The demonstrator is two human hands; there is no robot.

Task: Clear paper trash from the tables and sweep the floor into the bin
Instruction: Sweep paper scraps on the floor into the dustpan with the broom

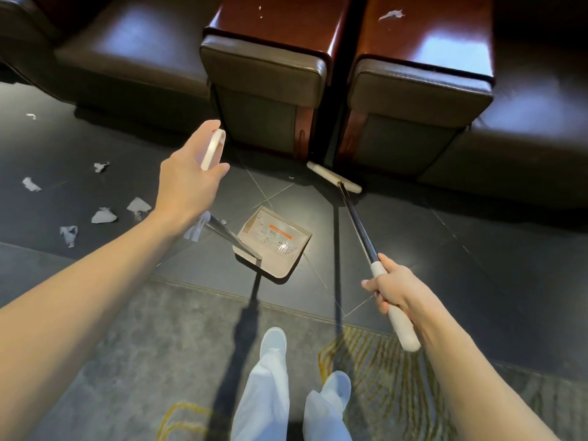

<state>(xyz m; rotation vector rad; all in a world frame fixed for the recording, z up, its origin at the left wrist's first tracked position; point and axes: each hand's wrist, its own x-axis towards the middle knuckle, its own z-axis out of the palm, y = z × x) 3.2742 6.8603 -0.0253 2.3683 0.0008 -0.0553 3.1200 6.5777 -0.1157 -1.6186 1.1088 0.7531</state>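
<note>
Closest to the lens are my white trouser legs (264,396) and one shoe (273,342), standing on patterned carpet (127,361) at the edge of the dark floor tiles (477,249).

Right hand (393,289): the fingers are wrapped round the pale grip of the broom (359,230). The broom head (334,177) rests on the tiles at the foot of the gap between two armchair ends.

Left hand (187,179): it is loosely closed on the white loop handle of the dustpan (276,246), thumb on one side and fingers on the other. The pan sits flat on the tiles between my feet and the broom head. Inside it I can confirm only a printed label, no paper.

Outstanding items:
- Paper scraps (103,215) lie scattered on the tiles to my left, well apart from the pan.
- A torn piece (391,14) sits on the right-hand wooden top (445,43).
- White flecks (260,12) sit on the left-hand wooden top (286,23).
- No bin is in view.

Assessment: the task looks to be at an early stage. The tops are not yet cleared, most of the floor litter is uncollected, and nothing visible has reached a bin.
</note>
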